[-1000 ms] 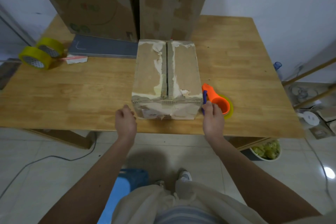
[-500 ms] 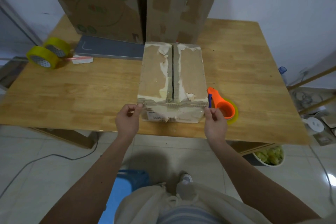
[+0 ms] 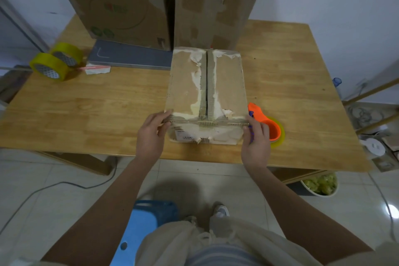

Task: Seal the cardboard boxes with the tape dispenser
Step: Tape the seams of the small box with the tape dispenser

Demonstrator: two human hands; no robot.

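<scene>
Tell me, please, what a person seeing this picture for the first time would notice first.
A small cardboard box with torn paper along its open centre seam stands at the table's near edge, the left hand and right hand gripping its near corners. Just right of it lies an orange tape dispenser. Two yellow tape rolls sit far left.

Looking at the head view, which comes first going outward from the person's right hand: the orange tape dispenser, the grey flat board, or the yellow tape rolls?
From the right hand:
1. Tape dispenser, just beside the hand on its right, near the table's front edge.
2. Grey board, across the small box, toward the back left.
3. Yellow tape rolls, at the far left of the table.
</scene>
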